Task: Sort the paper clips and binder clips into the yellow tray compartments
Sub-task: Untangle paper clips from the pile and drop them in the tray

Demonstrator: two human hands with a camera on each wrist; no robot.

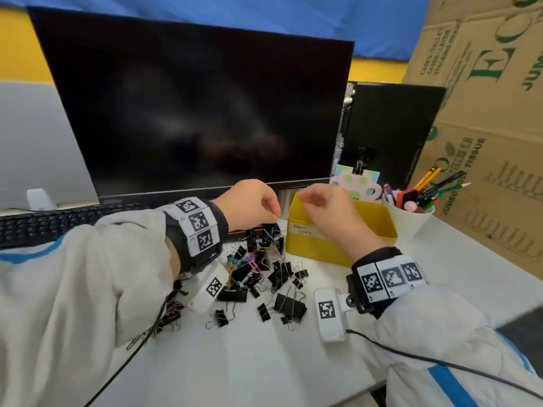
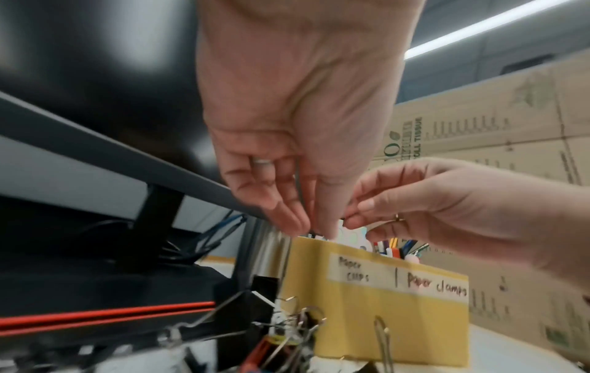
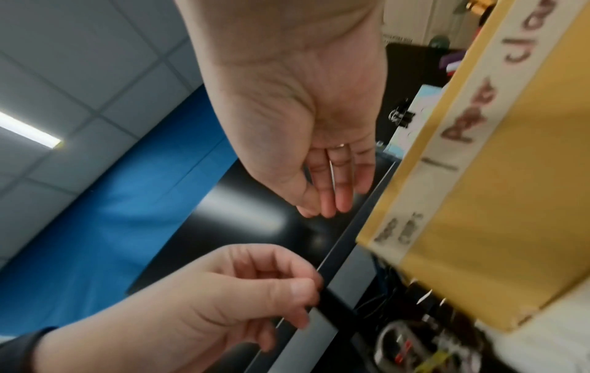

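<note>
A yellow tray labelled "Paper clips" and "Paper clamps" stands on the counter; black binder clips and coloured paper clips lie heaped beside it.

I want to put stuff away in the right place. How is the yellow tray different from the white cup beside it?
The tray is yellow and boxy; the cup is white and round.
The tray has a handwritten label on its front; the cup's side is plain.
The cup is stuffed with pens sticking out; nothing sticks out above the tray's rim.
Both are open on top and stand side by side on the desk.
</note>
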